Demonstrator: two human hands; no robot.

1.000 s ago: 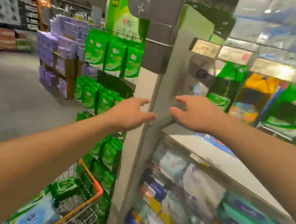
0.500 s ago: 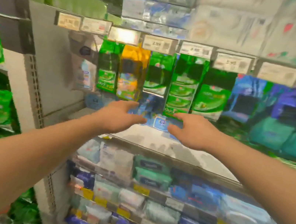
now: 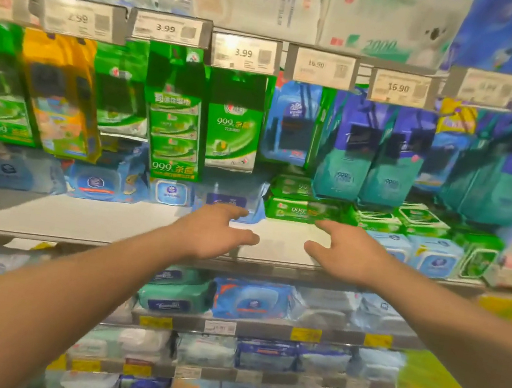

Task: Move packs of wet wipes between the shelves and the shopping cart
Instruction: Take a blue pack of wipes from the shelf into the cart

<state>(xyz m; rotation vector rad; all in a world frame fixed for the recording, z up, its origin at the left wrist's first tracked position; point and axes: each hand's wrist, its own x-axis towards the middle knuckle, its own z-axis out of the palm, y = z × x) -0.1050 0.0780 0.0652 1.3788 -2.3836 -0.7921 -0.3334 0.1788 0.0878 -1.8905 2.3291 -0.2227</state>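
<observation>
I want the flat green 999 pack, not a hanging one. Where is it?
In the head view the flat green 999 pack lies at the white shelf's back, just beyond the right hand, below the hanging teal bags.

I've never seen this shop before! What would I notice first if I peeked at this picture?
You would first spot two bare hands, the left hand and the right hand, reaching with open fingers over a white shelf. Behind them hang bright green packs under price tags, and a flat green pack of wipes lies just past the fingertips.
</observation>
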